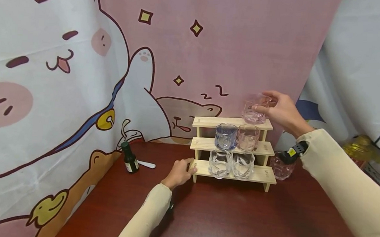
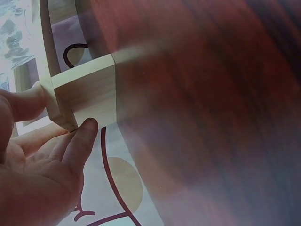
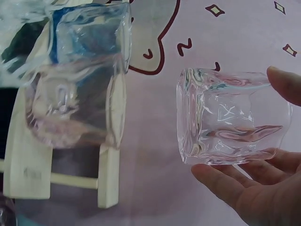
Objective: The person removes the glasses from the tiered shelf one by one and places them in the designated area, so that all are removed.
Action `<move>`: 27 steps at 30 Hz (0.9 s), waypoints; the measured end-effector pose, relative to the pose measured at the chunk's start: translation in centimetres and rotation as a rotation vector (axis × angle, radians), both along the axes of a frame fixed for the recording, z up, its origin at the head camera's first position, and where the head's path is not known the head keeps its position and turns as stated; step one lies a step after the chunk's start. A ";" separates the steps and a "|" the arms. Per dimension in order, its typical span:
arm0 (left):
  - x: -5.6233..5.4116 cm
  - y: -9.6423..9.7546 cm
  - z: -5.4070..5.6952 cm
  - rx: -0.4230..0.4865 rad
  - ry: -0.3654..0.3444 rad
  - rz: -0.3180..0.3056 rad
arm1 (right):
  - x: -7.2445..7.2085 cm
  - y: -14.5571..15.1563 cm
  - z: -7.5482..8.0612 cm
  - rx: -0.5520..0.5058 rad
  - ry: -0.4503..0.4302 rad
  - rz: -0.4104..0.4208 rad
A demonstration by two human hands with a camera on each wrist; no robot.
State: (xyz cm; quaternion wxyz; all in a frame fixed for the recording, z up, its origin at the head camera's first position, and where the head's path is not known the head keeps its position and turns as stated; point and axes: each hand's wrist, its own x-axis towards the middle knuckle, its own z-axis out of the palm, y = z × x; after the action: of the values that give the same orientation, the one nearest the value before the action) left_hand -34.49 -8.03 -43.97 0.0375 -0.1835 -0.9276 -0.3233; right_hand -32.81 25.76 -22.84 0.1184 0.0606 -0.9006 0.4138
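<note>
My right hand [image 1: 283,111] holds a pink-tinted glass [image 1: 255,113] upright at the right end of the top step of a three-step wooden rack [image 1: 212,122]. In the right wrist view, thumb and fingers span the sides of this glass [image 3: 235,117]. My left hand [image 1: 177,173] pinches the left end of the rack's lowest step, with a fingertip against the side leg [image 2: 96,92] in the left wrist view. A blue glass [image 1: 225,137] and another pink glass [image 1: 248,138] stand side by side on the middle step. Two clear glasses [image 1: 219,165] occupy the lowest step.
Right of the rack, a further pink glass [image 1: 281,171] stands on the dark red table [image 1: 229,215], partly behind my wrist. A small dark bottle [image 1: 130,160] and a white-handled utensil [image 1: 147,164] are at the left. Behind hangs a printed cloth [image 1: 246,46]; a yellow bottle [image 1: 358,148] stands far right.
</note>
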 end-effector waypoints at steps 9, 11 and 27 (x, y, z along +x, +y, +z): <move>0.3 0.0 -0.1 0.010 -0.001 0.003 | 0.8 2.4 -1.9 0.028 0.007 -0.014; 0.4 -0.1 -0.2 0.010 0.004 0.003 | 0.9 2.9 -2.3 0.037 0.009 -0.010; 0.3 0.1 -0.1 0.032 0.031 -0.003 | 2.0 6.3 -4.4 0.042 -0.011 -0.022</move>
State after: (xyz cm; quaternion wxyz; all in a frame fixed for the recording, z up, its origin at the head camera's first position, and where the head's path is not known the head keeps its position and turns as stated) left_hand -34.18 -7.89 -44.02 0.0541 -0.1894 -0.9213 -0.3351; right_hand -30.85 32.07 -27.22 0.1169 0.0510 -0.9104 0.3936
